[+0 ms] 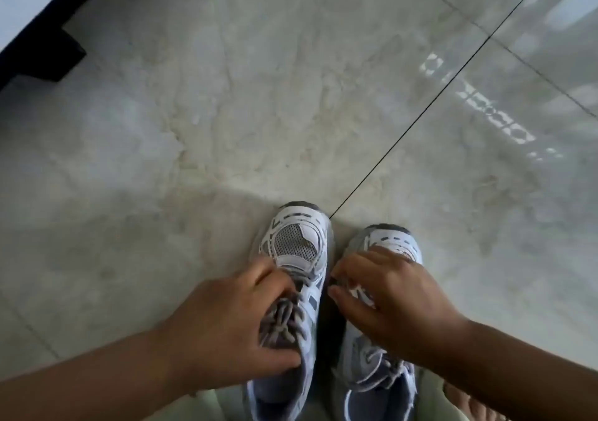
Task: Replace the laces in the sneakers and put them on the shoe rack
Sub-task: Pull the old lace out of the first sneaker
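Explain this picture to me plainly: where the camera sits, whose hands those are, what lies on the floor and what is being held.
The camera sits on a person's head and looks down, so the two bare arms entering from below are the wearer's own. Two grey and white sneakers stand side by side on a pale tiled floor. The left hand grips the left sneaker around its grey laces. The right hand rests over the right sneaker, fingers curled at its laces. No shoe rack is in view.

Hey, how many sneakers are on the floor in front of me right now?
2. The left sneaker stands under the left hand, which grips it; the right sneaker stands beside it under the right hand. No others show.
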`<state>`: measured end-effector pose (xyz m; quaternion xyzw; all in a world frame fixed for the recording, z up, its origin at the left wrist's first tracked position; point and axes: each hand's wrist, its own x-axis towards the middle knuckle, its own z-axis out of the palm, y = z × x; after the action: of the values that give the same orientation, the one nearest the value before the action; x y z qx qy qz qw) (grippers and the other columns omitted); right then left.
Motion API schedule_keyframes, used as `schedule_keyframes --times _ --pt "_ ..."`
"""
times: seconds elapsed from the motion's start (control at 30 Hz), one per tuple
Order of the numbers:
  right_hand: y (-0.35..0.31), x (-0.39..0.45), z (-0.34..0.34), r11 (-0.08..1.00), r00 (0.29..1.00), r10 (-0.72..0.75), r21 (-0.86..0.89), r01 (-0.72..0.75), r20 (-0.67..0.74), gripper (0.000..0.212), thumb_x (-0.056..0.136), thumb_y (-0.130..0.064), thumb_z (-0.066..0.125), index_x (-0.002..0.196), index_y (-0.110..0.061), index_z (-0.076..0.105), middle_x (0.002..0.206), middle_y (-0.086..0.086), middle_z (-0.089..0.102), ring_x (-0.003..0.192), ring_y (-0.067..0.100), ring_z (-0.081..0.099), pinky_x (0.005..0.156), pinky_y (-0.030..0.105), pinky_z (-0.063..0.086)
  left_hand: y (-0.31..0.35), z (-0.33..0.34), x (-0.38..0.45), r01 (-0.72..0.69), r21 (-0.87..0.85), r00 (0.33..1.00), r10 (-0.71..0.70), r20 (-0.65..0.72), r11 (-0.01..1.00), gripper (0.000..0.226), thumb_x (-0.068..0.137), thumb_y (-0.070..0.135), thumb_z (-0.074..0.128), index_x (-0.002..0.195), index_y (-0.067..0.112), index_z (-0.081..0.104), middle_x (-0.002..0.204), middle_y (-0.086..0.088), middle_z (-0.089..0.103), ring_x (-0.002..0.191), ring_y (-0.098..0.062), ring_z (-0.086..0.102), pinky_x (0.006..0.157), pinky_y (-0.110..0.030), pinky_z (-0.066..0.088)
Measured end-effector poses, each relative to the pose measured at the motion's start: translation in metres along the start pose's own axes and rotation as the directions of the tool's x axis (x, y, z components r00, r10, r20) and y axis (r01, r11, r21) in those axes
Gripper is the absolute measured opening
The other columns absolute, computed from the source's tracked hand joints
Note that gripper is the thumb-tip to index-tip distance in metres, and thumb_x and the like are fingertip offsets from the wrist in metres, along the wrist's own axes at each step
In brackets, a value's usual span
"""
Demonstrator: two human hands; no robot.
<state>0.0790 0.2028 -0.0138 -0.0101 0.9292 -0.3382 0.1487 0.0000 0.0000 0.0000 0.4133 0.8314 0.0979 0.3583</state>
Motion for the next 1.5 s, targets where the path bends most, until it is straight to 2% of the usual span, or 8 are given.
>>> schedule_keyframes --times 0.2,0.5,0.7,0.87,1.07,1.23,1.33,1.5 --pt "0.0 0.0 0.017 0.999 1.0 0.001 -0.046 -0.001 0.014 0.026 0.083 -0.04 0.044 0.075 -0.02 0.058 0.067 -0.007 0.056 0.062 0.015 0.054 0.05 0.033 0.048 -0.01 0.022 0.002 -0.137 0.034 0.983 0.141 -0.121 0.99 0.04 0.057 0.038 0.046 0.094 0.024 0.05 0.098 0.0 0.05 0.051 -0.022 0.058 0.038 -0.023 0.04" --pt "-0.017 0.033 0.017 0.998 0.994 -0.02 -0.069 0.013 -0.105 0.027 0.083 -0.043 0.043 0.077 -0.022 0.059 0.068 -0.009 0.059 0.061 0.011 0.055 0.048 0.03 0.049 -0.037 0.01 -0.002 0.069 -0.007 0.924 -0.067 -0.377 0.998 0.025 0.054 0.035 0.048 0.077 0.025 0.045 0.087 0.007 0.042 0.055 -0.02 0.051 0.041 -0.025 0.033" --pt "-0.027 0.059 0.007 0.992 0.983 -0.09 -0.103 0.074 -0.158 0.024 0.081 -0.041 0.045 0.079 -0.023 0.061 0.064 -0.009 0.057 0.057 0.011 0.053 0.045 0.02 0.037 -0.044 -0.002 0.013 0.149 -0.219 0.845 -0.239 -0.479 0.964 0.031 0.055 0.03 0.065 0.082 0.031 0.048 0.088 0.015 0.046 0.062 -0.009 0.049 0.044 -0.01 0.03" --pt "-0.035 0.067 0.007 0.986 0.974 -0.156 -0.09 0.143 -0.165 0.027 0.083 -0.043 0.046 0.082 -0.022 0.063 0.065 -0.009 0.058 0.057 0.012 0.053 0.045 0.023 0.042 -0.05 -0.004 0.007 0.057 -0.429 0.863 -0.261 -0.433 0.902 0.04 0.065 0.051 0.064 0.101 0.04 0.051 0.104 0.026 0.043 0.086 0.007 0.053 0.064 -0.005 0.04" --pt "-0.042 0.064 0.017 0.99 0.971 -0.141 -0.051 0.134 -0.191 0.025 0.075 -0.046 0.054 0.079 -0.022 0.061 0.067 -0.01 0.056 0.062 0.013 0.054 0.048 0.026 0.044 -0.048 0.006 -0.003 -0.056 -0.638 0.724 -0.409 -0.556 0.768 0.016 0.069 0.024 0.079 0.075 0.027 0.065 0.071 0.013 0.061 0.058 -0.002 0.057 0.054 -0.01 0.042" --pt "-0.045 0.065 0.026 0.992 0.967 -0.121 0.0 0.124 -0.224 0.024 0.075 -0.043 0.054 0.077 -0.02 0.059 0.067 -0.01 0.054 0.063 0.014 0.051 0.047 0.031 0.045 -0.048 -0.001 -0.005 -0.12 -0.768 0.755 -0.445 -0.482 0.629 0.018 0.074 0.014 0.066 0.087 0.026 0.071 0.066 0.004 0.064 0.055 -0.002 0.056 0.054 -0.014 0.044" --pt "-0.047 0.068 0.03 0.992 0.963 -0.106 0.039 0.12 -0.247 0.021 0.074 -0.039 0.054 0.076 -0.018 0.059 0.067 -0.009 0.055 0.063 0.015 0.052 0.047 0.033 0.046 -0.043 -0.002 -0.009 -0.145 -0.739 0.813 -0.346 -0.468 0.657 0.028 0.075 0.013 0.065 0.1 0.023 0.068 0.075 0.01 0.062 0.061 -0.003 0.058 0.057 -0.013 0.044" --pt "-0.047 0.073 0.033 0.988 0.963 -0.122 0.061 0.14 -0.241 0.019 0.076 -0.037 0.055 0.075 -0.019 0.06 0.068 -0.009 0.056 0.064 0.014 0.052 0.049 0.033 0.047 -0.042 -0.001 -0.006 -0.182 -0.574 0.725 -0.286 -0.627 0.798 0.02 0.076 0.012 0.074 0.096 0.012 0.073 0.083 0.011 0.066 0.075 0.002 0.063 0.066 -0.01 0.046"
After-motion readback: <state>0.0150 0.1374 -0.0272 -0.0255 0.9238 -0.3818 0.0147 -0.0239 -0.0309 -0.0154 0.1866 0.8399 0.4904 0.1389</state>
